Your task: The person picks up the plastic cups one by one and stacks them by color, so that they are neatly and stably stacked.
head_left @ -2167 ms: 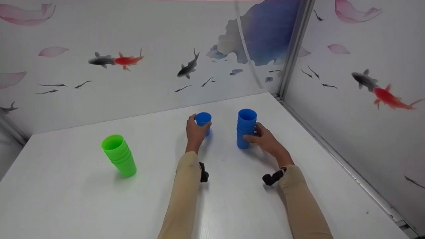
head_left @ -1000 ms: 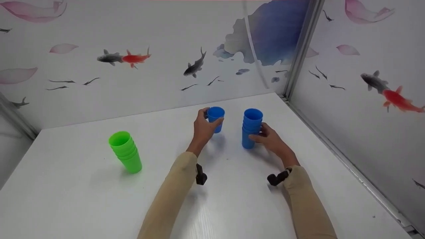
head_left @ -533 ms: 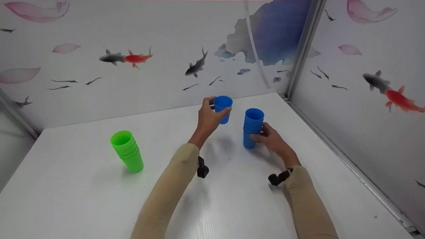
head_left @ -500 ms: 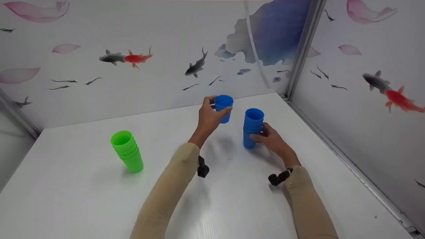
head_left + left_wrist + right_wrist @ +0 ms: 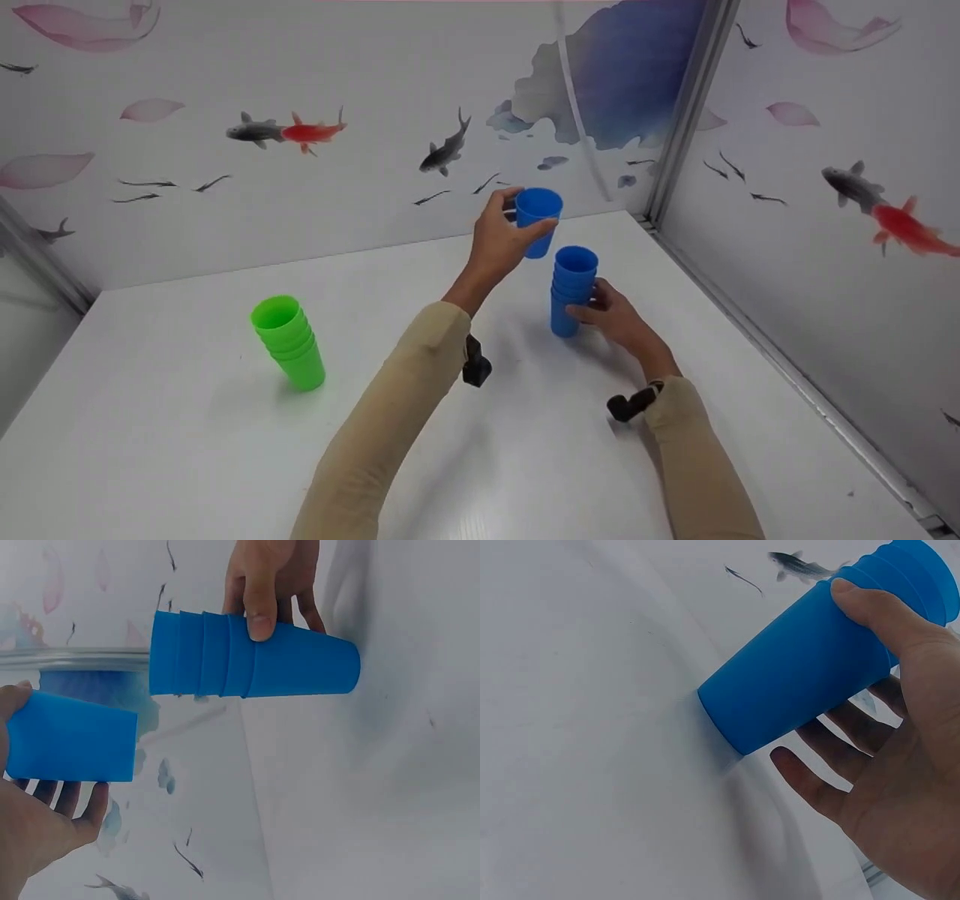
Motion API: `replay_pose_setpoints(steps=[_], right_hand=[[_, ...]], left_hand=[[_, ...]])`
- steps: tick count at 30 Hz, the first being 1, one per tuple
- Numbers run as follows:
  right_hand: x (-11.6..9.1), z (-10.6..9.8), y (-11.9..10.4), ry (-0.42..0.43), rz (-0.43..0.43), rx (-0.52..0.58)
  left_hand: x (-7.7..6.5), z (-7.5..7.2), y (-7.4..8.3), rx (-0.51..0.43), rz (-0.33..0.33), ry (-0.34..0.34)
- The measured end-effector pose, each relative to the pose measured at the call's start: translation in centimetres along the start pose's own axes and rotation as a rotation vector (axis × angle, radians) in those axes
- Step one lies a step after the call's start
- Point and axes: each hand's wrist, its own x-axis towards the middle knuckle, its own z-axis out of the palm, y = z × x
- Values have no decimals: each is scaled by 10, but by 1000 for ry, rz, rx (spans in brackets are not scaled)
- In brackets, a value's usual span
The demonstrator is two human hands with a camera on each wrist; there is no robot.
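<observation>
My left hand [image 5: 501,238] grips a single blue cup [image 5: 535,225] between thumb and fingers, upright and held in the air. It is up and to the left of a stack of blue cups [image 5: 570,289], which stands on the table. Around the lower part of that stack, thumb on the near side, curls my right hand [image 5: 616,319]. In the left wrist view the lone cup [image 5: 71,736] is apart from the stack [image 5: 202,652], just beyond its open end. The right wrist view shows the stack's base [image 5: 742,716] at the tabletop.
A stack of green cups [image 5: 291,345] stands on the left part of the white table [image 5: 187,450]. Behind the table rises a wall [image 5: 337,210] printed with fish and petals, and another wall [image 5: 787,247] closes off the right side.
My left hand has lifted the single blue cup off the table and carried it up and to the right, closer to the blue stack. My right hand stays on the stack. The view has shifted slightly.
</observation>
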Motion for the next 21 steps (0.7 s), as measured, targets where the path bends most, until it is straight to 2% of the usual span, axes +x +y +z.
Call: replay_pose_setpoints(steps=[6, 10, 16, 21], right_hand=[[-2, 1, -5, -22, 0, 22], [4, 0, 3, -12, -9, 17], [5, 1, 4, -8, 15, 2], [3, 0, 5, -12, -20, 13]], left_hand=[[-1, 8, 12, -15, 31, -10], [-3, 14, 16, -30, 35, -48], [-5, 24, 14, -35, 32, -77], [-6, 35, 8, -43, 24, -106]])
